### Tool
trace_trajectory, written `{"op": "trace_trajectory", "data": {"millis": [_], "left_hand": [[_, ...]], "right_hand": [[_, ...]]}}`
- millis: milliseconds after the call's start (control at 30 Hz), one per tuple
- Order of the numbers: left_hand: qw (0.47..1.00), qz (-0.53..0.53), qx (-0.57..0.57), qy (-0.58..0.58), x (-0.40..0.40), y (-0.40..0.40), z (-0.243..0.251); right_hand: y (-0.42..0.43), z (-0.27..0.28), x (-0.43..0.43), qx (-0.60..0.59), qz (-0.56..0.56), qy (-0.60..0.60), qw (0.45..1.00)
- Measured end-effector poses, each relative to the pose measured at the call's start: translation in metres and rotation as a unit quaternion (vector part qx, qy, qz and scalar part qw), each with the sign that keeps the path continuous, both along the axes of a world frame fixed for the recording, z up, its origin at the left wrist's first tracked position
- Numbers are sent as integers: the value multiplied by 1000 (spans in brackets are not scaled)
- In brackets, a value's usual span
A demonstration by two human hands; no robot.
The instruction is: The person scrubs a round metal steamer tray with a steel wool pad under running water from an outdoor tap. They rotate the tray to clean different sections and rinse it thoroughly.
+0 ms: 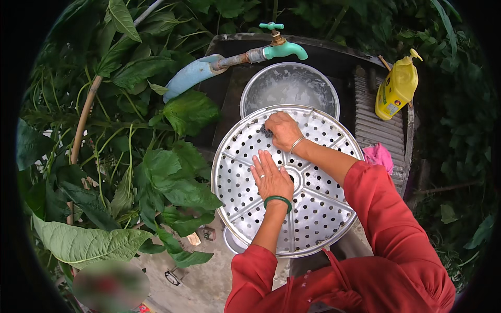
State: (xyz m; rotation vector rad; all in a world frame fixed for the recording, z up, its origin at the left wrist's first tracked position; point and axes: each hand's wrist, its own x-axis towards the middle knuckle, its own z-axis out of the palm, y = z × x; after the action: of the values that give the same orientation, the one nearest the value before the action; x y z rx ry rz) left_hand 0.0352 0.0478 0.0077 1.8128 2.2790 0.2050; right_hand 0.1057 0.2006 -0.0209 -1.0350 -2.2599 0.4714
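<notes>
A round perforated metal steamer tray (250,187) lies tilted before me, its raised ribs running out from a central hole. My left hand (272,176) rests flat on it just left of that hole, fingers extended and holding nothing. Near the tray's far edge, my right hand (282,131) is closed on a dark metal scouring pad (267,131), pressed to the perforated surface. Most of the pad is hidden under the fingers. Behind the tray stands a metal basin (289,84) with cloudy grey water, its near side covered by the tray.
A green tap (287,51) on a rusty pipe reaches over the basin. On the ribbed washboard (379,141) of the dark sink stands a yellow pump bottle (397,88); a pink cloth (378,157) lies nearer. Leafy plants (168,168) crowd the left side. Another pale basin (233,240) shows beneath the tray.
</notes>
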Motion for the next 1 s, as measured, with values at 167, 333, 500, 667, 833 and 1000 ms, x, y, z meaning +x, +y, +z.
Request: {"op": "trace_trajectory", "data": {"millis": [167,333,500,667,833,1000], "left_hand": [[1000,-3,-3,2,5,1,3],[1000,1,13,-14,-1,-2,2],[1000,-3,0,-1,7,2,5],[1000,-1,5,6,-2,-2,-1],[1000,-8,2,3,6,2,4],[1000,-8,21,2,3,2,1]], "right_hand": [[35,5,27,20,-3,-17,1000],[-2,3,15,-3,24,-31,999],[33,3,38,24,-4,-74,997],[1,1,17,-6,-14,-59,998],[27,0,44,-10,-52,-81,995],[10,2,26,-3,-45,-35,998]]}}
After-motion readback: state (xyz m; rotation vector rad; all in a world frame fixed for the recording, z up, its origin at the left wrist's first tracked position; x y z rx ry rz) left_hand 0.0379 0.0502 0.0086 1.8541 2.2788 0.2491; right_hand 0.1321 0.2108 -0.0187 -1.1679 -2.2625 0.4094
